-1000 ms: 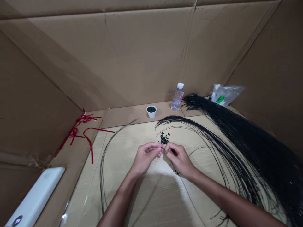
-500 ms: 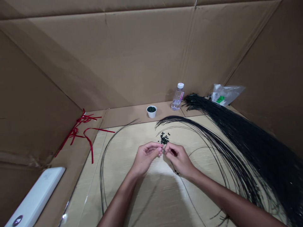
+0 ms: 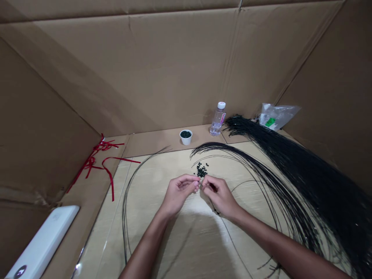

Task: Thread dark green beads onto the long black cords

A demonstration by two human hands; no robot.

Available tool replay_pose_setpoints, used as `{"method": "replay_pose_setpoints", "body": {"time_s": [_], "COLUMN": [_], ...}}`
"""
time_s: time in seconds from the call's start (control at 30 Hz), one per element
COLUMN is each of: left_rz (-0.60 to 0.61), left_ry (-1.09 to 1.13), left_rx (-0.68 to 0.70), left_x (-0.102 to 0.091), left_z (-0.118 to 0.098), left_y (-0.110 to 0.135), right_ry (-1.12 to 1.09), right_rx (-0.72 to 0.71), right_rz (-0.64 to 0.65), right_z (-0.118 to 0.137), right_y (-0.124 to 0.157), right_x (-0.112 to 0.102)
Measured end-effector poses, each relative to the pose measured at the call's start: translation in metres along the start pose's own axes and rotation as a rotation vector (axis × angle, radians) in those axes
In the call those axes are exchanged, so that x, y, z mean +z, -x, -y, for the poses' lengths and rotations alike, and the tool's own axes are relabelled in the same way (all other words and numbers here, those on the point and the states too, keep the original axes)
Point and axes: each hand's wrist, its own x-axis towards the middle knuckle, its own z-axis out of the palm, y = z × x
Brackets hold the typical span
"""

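My left hand [image 3: 178, 192] and my right hand [image 3: 219, 193] meet fingertip to fingertip over a pale cardboard sheet [image 3: 162, 232]. Both are pinched closed on something tiny that I cannot make out. A thin black strand [image 3: 229, 236] runs back from under my right hand toward me. Just beyond the fingertips lies a small heap of black beads [image 3: 201, 170]. A few long black strands [image 3: 128, 193] curve away on the left.
A big bundle of black strands [image 3: 305, 174] fans across the right side. At the back stand a white cup of black beads [image 3: 186, 136], a small water bottle [image 3: 218, 119] and a clear plastic bag [image 3: 276, 115]. Red ribbons [image 3: 99, 159] and a white device [image 3: 40, 244] lie left. Cardboard walls [image 3: 145, 69] enclose everything.
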Motion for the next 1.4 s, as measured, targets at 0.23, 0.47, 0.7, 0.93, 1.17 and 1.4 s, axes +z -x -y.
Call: {"method": "replay_pose_setpoints", "body": {"time_s": [0.23, 0.47, 0.7, 0.93, 1.17, 1.4], "left_rz": [0.005, 0.005, 0.003, 0.005, -0.005, -0.010], "left_ry": [-0.003, -0.009, 0.004, -0.015, -0.011, -0.015], "left_rx": [0.001, -0.004, -0.004, 0.007, -0.017, -0.035], "left_x": [0.0005, 0.0005, 0.0011, 0.0002, 0.0009, 0.0002], "left_z": [-0.0019, -0.0024, -0.0027, -0.0006, -0.0040, -0.0033], "left_y": [0.0001, -0.0006, 0.0004, -0.0003, 0.0011, 0.0024], "right_ry": [0.003, -0.012, 0.003, 0.000, 0.002, -0.016], "right_rx": [-0.001, -0.001, 0.009, 0.009, 0.016, 0.022], "right_rz": [0.004, 0.019, 0.015, 0.009, 0.006, 0.000], "right_z": [0.0002, 0.0002, 0.0027, 0.0020, 0.0007, 0.0059], "right_y": [-0.0002, 0.0002, -0.0004, -0.0005, -0.0002, -0.0010], "right_x": [-0.0007, -0.0016, -0.0016, -0.0016, -0.0021, -0.0010]}}
